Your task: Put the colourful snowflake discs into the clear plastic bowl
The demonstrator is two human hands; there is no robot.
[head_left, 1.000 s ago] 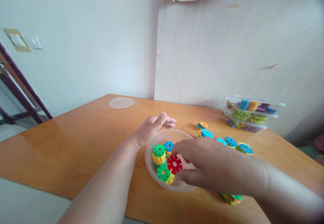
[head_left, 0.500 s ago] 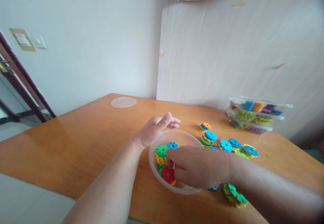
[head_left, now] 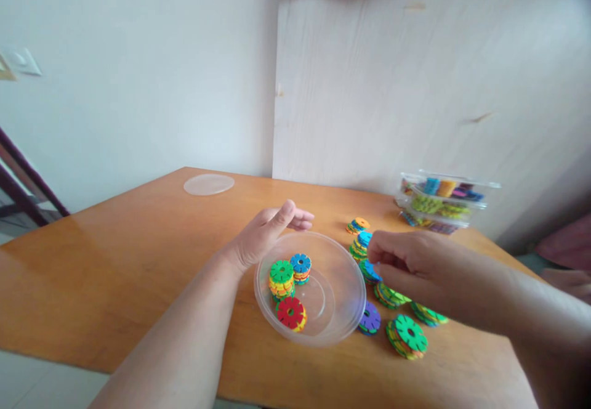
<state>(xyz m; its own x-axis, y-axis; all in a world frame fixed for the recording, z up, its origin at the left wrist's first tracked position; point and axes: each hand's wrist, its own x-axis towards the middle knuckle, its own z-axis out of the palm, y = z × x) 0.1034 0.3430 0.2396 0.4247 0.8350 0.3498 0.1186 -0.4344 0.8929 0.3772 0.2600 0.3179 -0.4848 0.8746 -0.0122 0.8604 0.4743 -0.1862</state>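
My left hand [head_left: 274,227] is open at the far left rim of a clear round plastic tub [head_left: 348,286], thumb up and fingers stretched out. Inside the tub, to the left, stand short stacks of notched plastic discs: a green-topped stack [head_left: 281,273], a blue-topped stack [head_left: 301,264] and a red-topped stack [head_left: 292,315]. Right of the tub, my right hand [head_left: 406,264] is over more disc stacks, its fingers curled down; whatever is in them is hidden. Near it are a blue-topped stack [head_left: 364,239], a purple-topped stack [head_left: 369,318] and a green-topped stack [head_left: 409,335].
A flat round translucent lid [head_left: 209,184] lies at the table's far left. Clear boxes of colourful pieces [head_left: 441,202] are stacked at the back right. An orange-topped stack [head_left: 359,225] stands behind the tub. Part of another person's hand [head_left: 570,281] shows at the right edge.
My right hand has left the inside of the tub and moved right, over the outside stacks. My left hand keeps its place by the rim. The view has turned slightly right.
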